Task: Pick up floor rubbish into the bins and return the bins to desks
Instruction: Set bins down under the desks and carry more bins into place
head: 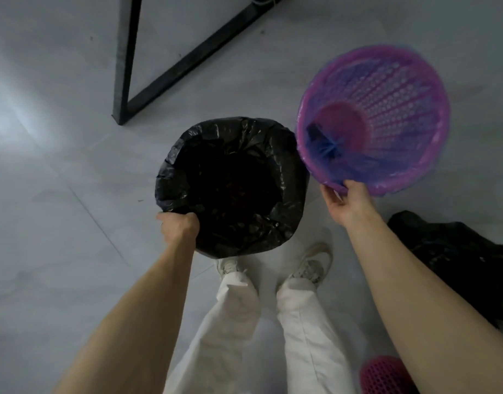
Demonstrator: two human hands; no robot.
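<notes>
I carry two bins above the grey floor. My left hand [178,226] grips the near rim of a bin lined with a black bag [233,186]; its inside is dark and I cannot make out the contents. My right hand [345,204] pinches the near rim of a pink mesh bin [386,115] lined with a thin blue bag, tilted so its mouth faces me. A dark scrap lies near the knot of the blue bag at its bottom.
A black metal desk frame [125,66] stands on the floor ahead at left. A black bag [457,257] lies on the floor at right, and part of another pink mesh bin [383,373] shows at the bottom right. My feet stand below the bins.
</notes>
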